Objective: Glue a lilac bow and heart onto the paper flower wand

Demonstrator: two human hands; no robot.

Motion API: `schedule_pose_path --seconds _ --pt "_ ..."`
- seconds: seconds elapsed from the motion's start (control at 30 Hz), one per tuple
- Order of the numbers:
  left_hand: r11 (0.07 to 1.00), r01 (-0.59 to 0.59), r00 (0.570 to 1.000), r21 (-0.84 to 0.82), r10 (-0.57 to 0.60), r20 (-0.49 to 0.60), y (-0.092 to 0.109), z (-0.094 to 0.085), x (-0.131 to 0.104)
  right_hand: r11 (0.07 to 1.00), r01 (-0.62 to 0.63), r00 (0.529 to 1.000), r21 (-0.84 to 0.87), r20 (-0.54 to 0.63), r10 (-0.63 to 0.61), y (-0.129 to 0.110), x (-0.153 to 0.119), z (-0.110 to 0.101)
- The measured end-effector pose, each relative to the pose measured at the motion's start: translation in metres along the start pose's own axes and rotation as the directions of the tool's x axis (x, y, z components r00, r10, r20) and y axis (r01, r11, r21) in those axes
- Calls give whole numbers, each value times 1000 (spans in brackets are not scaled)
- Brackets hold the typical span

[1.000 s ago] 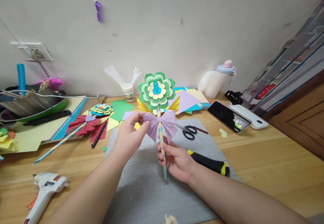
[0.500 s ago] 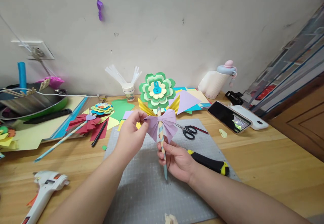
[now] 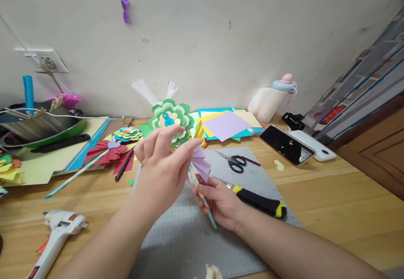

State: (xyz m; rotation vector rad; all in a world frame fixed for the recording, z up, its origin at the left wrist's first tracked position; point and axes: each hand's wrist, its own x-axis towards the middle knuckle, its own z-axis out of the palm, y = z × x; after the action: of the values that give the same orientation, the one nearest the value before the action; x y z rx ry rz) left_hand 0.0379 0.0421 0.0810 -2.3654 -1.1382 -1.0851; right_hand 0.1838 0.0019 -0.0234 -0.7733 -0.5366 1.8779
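My right hand [image 3: 219,203] is wrapped round the striped paper stick [image 3: 205,205] of a paper flower, which tilts to the left. At its top is a green layered flower head [image 3: 187,121] with a blue rabbit face in the centre. Below it are a yellow folded leaf [image 3: 198,132] and a purple pleated bow [image 3: 201,165]. My left hand [image 3: 164,161] is raised in front of the bow and flower, thumb and fingers apart, and hides part of both.
Scissors [image 3: 234,161] and a black-yellow cutter [image 3: 261,202] lie on the grey mat [image 3: 186,245]. A glue gun [image 3: 59,237] is at the left, near a second paper flower [image 3: 110,150]. Phones [image 3: 285,144] and a bottle [image 3: 274,100] stand right.
The flower has tipped left, its head now lower. My left hand has let go of the bow's edge, opened its fingers and moved in front of the bow. My right hand keeps its hold.
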Motion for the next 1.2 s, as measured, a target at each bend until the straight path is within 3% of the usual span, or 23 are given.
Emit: schedule_pose_path --seconds 0.07,0.13,0.2,0.23,0.33,0.4,0.43,0.5,0.6,0.73,0.8,0.9,0.97,1.0,1.07,1.1,1.2 --pt "1000 17 999 -21 -18 -49 -4 -11 4 1000 -12 1000 12 3 12 1 -1 1" --pt "978 147 969 -145 -172 -177 -7 -16 6 997 -20 1000 81 5 19 1 -2 1" --pt "870 305 872 -387 -418 -254 -6 -9 6 986 -17 1000 164 22 14 0 -2 0" --pt "769 367 804 -523 -545 -236 -4 -2 3 980 -8 1000 197 29 3 -2 -1 -1" --pt "349 530 605 -773 -794 58 10 32 -10 970 33 999 242 13 -37 -9 2 -3" --pt "63 708 440 -704 -818 370 22 54 -23 967 76 997 242 -20 -73 -14 6 -4" --pt "12 747 402 -665 -805 437 28 62 -31 967 101 995 232 -41 -94 -17 8 -5" --pt "-22 776 404 -631 -751 523 37 69 -48 969 161 985 187 -96 -145 -20 10 -5" --pt "-22 805 480 -593 -562 673 41 63 -73 971 225 966 77 -148 -212 -18 9 -4" --pt "128 796 596 -591 -331 731 34 50 -93 985 170 981 -34 -85 -172 -8 4 -2" --pt "214 778 628 -591 -274 728 30 47 -97 984 119 992 -133 -23 -124 -7 3 0" --pt "272 774 633 -572 -290 718 24 48 -96 907 96 994 -409 88 -65 -18 2 0" --pt "267 776 631 -572 -336 700 22 49 -95 778 120 991 -616 115 -61 -33 0 0" --pt "254 782 623 -569 -348 701 21 50 -95 690 131 991 -712 108 -77 -42 -3 -1" --pt "215 798 601 -563 -351 718 19 50 -95 519 130 971 -845 3 -238 -60 -8 -1" --pt "200 804 592 -560 -347 727 19 51 -96 495 145 944 -857 -31 -330 -68 -11 0" --pt "213 802 597 -559 -319 736 19 52 -100 558 299 858 -774 -37 -511 -88 -15 6"
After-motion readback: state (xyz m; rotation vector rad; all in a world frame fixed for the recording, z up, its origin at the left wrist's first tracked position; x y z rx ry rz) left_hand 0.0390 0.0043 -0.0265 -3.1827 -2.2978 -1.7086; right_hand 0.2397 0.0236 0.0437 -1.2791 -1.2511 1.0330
